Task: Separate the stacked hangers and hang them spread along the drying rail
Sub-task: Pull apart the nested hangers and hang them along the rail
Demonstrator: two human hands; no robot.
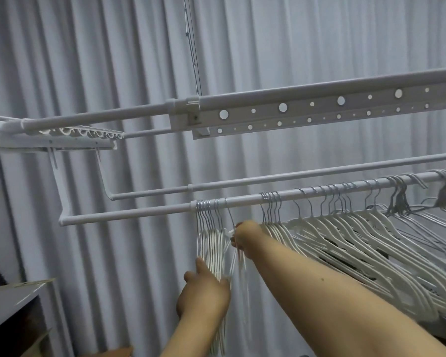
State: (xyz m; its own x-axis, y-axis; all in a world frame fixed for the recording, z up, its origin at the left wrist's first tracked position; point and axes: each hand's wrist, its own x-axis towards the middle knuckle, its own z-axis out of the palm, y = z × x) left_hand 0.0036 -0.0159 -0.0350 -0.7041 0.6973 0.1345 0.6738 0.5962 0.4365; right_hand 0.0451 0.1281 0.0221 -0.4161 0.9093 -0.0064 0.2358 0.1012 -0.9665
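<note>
From the head view, the drying rail [144, 213] runs across in front of me before a grey curtain [139, 60]. A tight bunch of white hangers [211, 243] hangs from the rail near its left end. My left hand [204, 292] holds the lower part of that bunch, fingers curled round it. My right hand [242, 235], just under the rail, pinches one hanger's neck. Further right along the rail hang many more hangers [345, 228], loosely spread.
</note>
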